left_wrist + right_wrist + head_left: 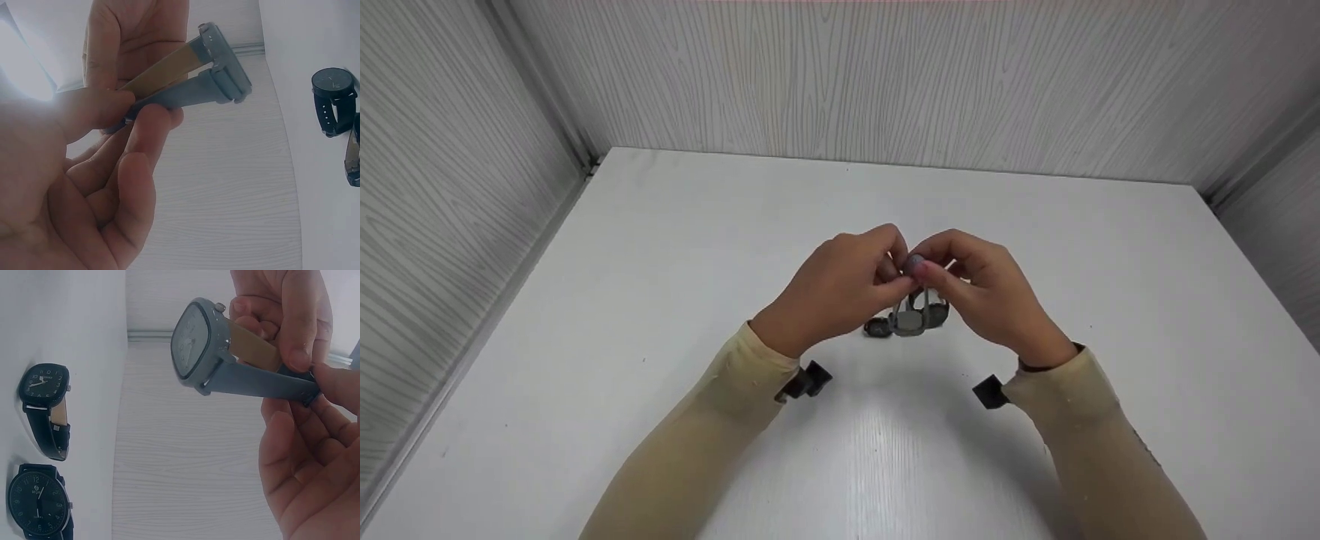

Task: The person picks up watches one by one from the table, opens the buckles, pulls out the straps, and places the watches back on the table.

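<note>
A grey wristwatch (910,322) with a squarish face hangs above the table from both hands. Its strap forms a loop, grey outside and tan inside, and the strap ends meet between the fingertips. My left hand (840,285) pinches the strap at this joint between thumb and fingers. From the other side my right hand (986,281) pinches the same part, its thumb along the strap. In the right wrist view the watch face (191,343) points away from the hands, with the crown on its edge. Fingers partly hide the buckle area.
Two black watches lie on the white table (697,240) beneath the hands: one round (39,503), one squarish with a tan-lined strap (44,385). Wood-grain panels (840,82) enclose the table at back and sides. A small black camera mount sits on each wrist.
</note>
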`<state>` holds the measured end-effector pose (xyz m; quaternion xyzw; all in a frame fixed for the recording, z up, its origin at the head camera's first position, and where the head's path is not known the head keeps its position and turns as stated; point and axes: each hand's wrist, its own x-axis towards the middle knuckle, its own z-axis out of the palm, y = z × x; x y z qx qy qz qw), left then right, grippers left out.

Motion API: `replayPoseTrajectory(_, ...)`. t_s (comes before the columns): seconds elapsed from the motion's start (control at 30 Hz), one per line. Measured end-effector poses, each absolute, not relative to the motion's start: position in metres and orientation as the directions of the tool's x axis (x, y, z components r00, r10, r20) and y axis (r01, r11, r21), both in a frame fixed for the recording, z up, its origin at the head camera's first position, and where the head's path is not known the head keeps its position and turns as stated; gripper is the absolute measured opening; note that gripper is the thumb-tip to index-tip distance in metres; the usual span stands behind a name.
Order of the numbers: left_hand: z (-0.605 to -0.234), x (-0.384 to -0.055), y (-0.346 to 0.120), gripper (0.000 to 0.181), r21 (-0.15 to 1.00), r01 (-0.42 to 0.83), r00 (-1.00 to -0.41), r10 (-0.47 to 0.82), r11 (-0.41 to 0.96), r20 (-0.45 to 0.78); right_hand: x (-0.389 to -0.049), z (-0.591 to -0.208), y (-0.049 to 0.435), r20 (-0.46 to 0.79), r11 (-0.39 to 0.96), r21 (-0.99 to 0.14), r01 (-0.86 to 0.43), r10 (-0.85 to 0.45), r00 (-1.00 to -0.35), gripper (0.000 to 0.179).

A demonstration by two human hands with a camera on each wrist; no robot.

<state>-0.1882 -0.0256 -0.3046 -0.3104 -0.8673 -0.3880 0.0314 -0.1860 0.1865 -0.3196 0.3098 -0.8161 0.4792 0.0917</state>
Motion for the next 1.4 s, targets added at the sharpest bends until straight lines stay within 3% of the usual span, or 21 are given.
replayPoseTrajectory(0.37, -0.3027, -0.1916, -0.0282, 0.016, 0.716, 0.503, -0.828, 0.509, 0.484, 0.237, -0.1894, -0.3221, 0.1890, 0.458, 0.314, -0.738, -0.597, -0.417, -0.785, 0.010)
replayPoseTrajectory(0.63, -0.3036, -0.1925, -0.0281, 0.013, 0.745, 0.497, -0.823, 0.514, 0.445, 0.242, -0.1919, -0.3245, 0.1902, 0.405, 0.276, -0.799, -0.535, -0.411, -0.817, 0.012)
replayPoseTrajectory(0.9, -0.3056, -0.1920, -0.0247, 0.015, 0.661, 0.546, -0.812, 0.519, 0.515, 0.267, -0.1910, -0.3231, 0.1906, 0.397, 0.369, -0.755, -0.542, -0.400, -0.826, 0.007)
replayPoseTrajectory(1.4, -0.3070, -0.1914, -0.0244, 0.009, 0.627, 0.568, -0.807, 0.511, 0.533, 0.297, -0.1904, -0.3212, 0.1900, 0.387, 0.389, -0.738, -0.551, -0.425, -0.818, 0.009)
